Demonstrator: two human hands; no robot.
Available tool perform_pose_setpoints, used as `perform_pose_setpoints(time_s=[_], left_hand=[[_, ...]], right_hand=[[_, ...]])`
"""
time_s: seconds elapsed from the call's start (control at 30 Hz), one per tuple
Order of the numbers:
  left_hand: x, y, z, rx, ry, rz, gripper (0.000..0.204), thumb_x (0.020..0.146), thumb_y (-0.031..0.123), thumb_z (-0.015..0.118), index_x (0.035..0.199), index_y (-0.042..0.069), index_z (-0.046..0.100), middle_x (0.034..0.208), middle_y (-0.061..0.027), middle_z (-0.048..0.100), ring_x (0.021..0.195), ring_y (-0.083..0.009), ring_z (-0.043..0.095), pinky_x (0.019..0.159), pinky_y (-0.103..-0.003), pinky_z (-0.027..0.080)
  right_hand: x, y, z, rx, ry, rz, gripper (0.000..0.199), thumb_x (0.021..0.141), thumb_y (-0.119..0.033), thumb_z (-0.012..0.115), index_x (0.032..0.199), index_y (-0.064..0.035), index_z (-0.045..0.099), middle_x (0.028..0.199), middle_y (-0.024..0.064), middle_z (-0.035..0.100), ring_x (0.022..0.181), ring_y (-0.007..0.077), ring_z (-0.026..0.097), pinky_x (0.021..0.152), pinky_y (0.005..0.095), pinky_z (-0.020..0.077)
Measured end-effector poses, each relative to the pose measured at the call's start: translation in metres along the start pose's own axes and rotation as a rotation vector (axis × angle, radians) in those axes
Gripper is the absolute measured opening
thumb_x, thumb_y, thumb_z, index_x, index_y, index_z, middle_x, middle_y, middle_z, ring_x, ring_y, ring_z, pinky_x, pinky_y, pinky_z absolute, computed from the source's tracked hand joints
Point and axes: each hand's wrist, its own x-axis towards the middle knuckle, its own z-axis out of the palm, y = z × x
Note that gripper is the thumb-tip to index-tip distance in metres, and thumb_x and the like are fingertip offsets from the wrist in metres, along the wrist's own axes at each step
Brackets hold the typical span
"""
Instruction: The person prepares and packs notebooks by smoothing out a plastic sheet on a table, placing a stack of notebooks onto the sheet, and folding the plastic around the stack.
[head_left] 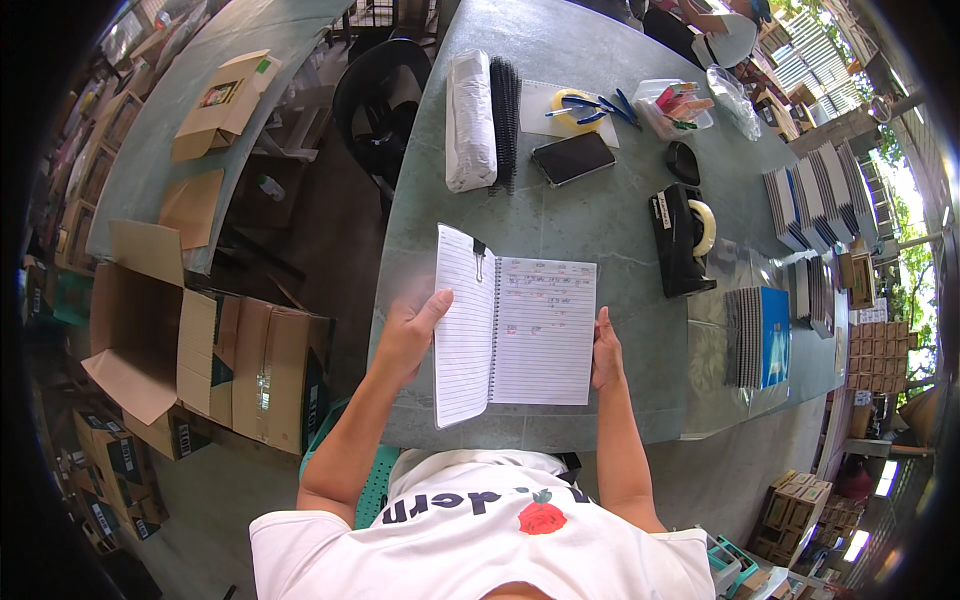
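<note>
A spiral notebook (543,350) lies open in front of me at the near part of the table. Its right page is ruled, with handwriting in the upper part. The left-hand leaves (463,340) are lifted at a tilt, and a black binder clip (480,250) grips their top edge. My left hand (412,330) is closed on the outer edge of these leaves, thumb on the page, the other fingers blurred or hidden behind. At the right edge, my right hand (606,352) holds the notebook with its thumb up; its other fingers are mostly hidden.
On the grey-green table (640,390) are a black tape dispenser (678,240), a phone (573,158), blue-handled pliers (597,110), a white wrapped bundle (470,125), black binding coils (503,120) and stacked spiral notebooks (760,338). Cardboard boxes (255,370) stand left, near a black chair (375,95).
</note>
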Motion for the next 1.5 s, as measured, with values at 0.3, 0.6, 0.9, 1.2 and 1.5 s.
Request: perform_pose_setpoints(time_s=[0.3, 0.6, 0.9, 1.2, 1.5], left_hand=[[0.001, -0.001, 0.000, -0.034, -0.013, -0.001, 0.035, 0.089, 0.020, 0.052, 0.112, -0.005, 0.047, 0.099, -0.0092, 0.057, 0.088, -0.0113, 0.056, 0.077, -0.024, 0.045], [0.002, -0.003, -0.001, -0.032, -0.015, 0.000, 0.035, 0.089, 0.020, 0.052, 0.114, -0.004, 0.049, 0.100, -0.0107, 0.059, 0.089, -0.0147, 0.056, 0.078, -0.027, 0.044], [0.005, -0.009, -0.005, -0.042, -0.013, -0.025, 0.035, 0.088, 0.022, 0.054, 0.112, -0.003, 0.050, 0.098, -0.0097, 0.059, 0.087, -0.0143, 0.056, 0.077, -0.027, 0.044], [0.006, -0.007, -0.007, -0.064, -0.051, -0.037, 0.036, 0.088, 0.023, 0.055, 0.111, -0.004, 0.051, 0.099, -0.0107, 0.059, 0.090, -0.0149, 0.056, 0.079, -0.027, 0.044], [0.006, -0.010, -0.009, -0.084, -0.075, -0.097, 0.038, 0.088, 0.025, 0.053, 0.113, -0.004, 0.049, 0.101, -0.0109, 0.058, 0.092, -0.0150, 0.055, 0.080, -0.028, 0.044]], right_hand=[[0.002, 0.002, -0.003, -0.022, -0.011, -0.019, 0.056, 0.092, -0.049, 0.034, 0.105, 0.0001, 0.058, 0.096, 0.0095, 0.063, 0.085, 0.0164, 0.061, 0.072, 0.0283, 0.0499], [0.001, 0.001, -0.002, -0.015, -0.028, -0.007, 0.056, 0.092, -0.049, 0.033, 0.107, 0.0002, 0.057, 0.098, 0.0095, 0.063, 0.086, 0.0163, 0.061, 0.073, 0.0281, 0.0497], [0.001, 0.001, 0.000, 0.003, 0.010, -0.007, 0.057, 0.092, -0.048, 0.032, 0.108, 0.0009, 0.056, 0.099, 0.0099, 0.063, 0.087, 0.0168, 0.061, 0.073, 0.0285, 0.0496], [0.005, 0.003, -0.007, -0.005, -0.001, 0.004, 0.058, 0.092, -0.049, 0.032, 0.107, 0.0014, 0.056, 0.098, 0.0111, 0.063, 0.085, 0.0173, 0.061, 0.072, 0.0289, 0.0503], [0.003, 0.001, -0.005, 0.005, 0.018, 0.013, 0.058, 0.091, -0.050, 0.033, 0.107, 0.0013, 0.056, 0.098, 0.0114, 0.063, 0.086, 0.0183, 0.061, 0.073, 0.0297, 0.0502]])
